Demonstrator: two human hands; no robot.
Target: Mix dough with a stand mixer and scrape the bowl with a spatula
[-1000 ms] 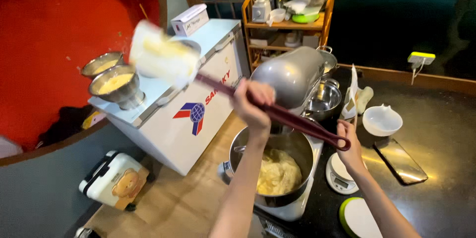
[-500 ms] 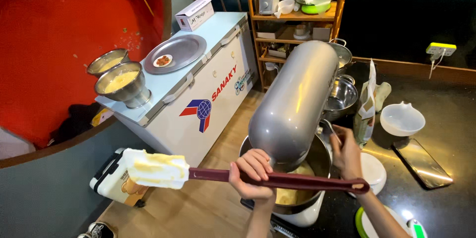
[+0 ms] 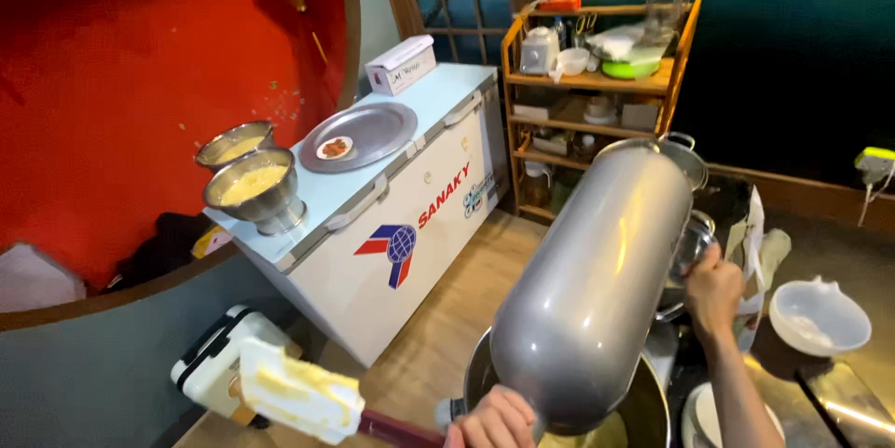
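While the mixer head (image 3: 597, 289) tilts higher than before, left hand (image 3: 494, 420) fingers wrapped on the spatula (image 3: 303, 401) handle, now lower, right hand (image 3: 713, 289) raised to the mixer's rear, grip unclear.

The left hand (image 3: 494, 420) grips a spatula (image 3: 322, 403) whose blade juts out to its left, above the floor. Just right of that grip a mixing bowl (image 3: 653, 408) sits under the tilted mixer head (image 3: 597, 285). The right hand (image 3: 713, 291) rests behind the bowl, at the head's far side. A small bowl (image 3: 819, 317) lies right of that hand. Beyond the left grip stands a chest freezer (image 3: 392, 215) carrying two pots (image 3: 250, 189) and a tray (image 3: 368, 136); a shelf rack (image 3: 597, 94) stands behind it.
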